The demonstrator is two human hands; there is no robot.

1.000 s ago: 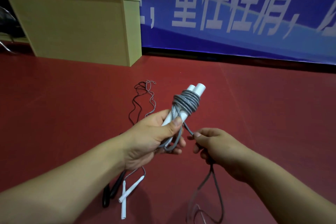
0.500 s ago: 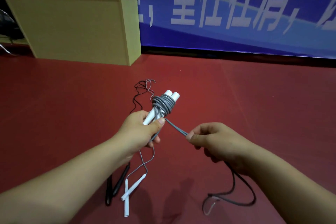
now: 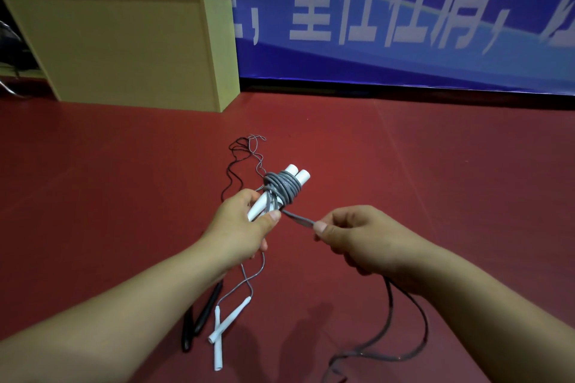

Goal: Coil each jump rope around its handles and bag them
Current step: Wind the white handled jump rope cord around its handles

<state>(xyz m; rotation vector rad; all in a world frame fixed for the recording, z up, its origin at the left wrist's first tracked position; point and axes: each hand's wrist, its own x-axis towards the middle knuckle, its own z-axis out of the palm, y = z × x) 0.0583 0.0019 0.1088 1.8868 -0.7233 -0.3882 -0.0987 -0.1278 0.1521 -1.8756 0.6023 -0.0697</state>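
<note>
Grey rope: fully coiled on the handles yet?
Partly. Grey rope wraps the white handles; its slack trails from the right hand to the floor.

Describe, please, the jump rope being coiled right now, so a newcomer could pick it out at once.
Above the red floor, in front of the blue banner, the left hand grips a pair of white handles. Grey cord is bunched around them, its doubled tail pinched by the right hand. The other ropes lie loose on the floor.

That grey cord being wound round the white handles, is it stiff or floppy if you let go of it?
Probably floppy: the grey cord sags from the right hand and trails in loose curves on the floor. It likely has some spring, since its coils bulge around the white handles and may loosen unless held taut.
</note>
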